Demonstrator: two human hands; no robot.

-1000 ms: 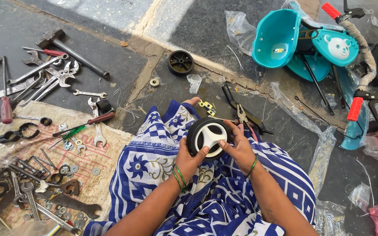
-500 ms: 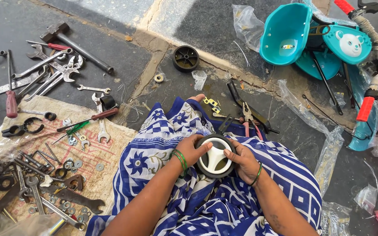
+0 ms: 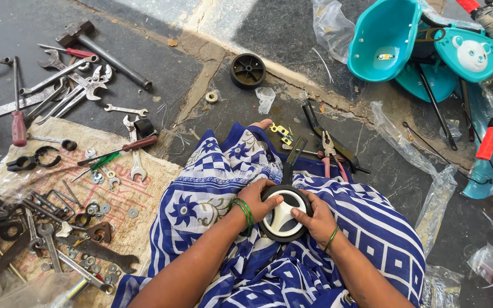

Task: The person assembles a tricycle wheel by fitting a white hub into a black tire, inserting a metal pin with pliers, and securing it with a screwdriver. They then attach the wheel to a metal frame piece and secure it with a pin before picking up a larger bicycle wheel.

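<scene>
A blue-and-white patterned cloth (image 3: pixel 229 171) was spread over the lap, w/ a burlap mat (image 3: pixel 144 188) laid on the stone floor to the left, covered in spanners, washers & other tools. A teal tricycle seat (image 3: pixel 386 34) and a bear-face backrest (image 3: pixel 472 54) were seen at upper right, well apart from the hands. A small black wheel w/ white hub (image 3: pixel 283 214) was held over the lap, just above the cloth, between both hands: left hand (image 3: pixel 255 199) was closed on its left rim, thumb laid across the tyre; right hand (image 3: pixel 315 219) was closed on the right rim, thumb pressed on the hub. A second black wheel (image 3: pixel 248 70) lay on the floor beyond, near a hammer (image 3: pixel 101 51). Pliers (image 3: pixel 331 149) lay just past the knees.
</scene>
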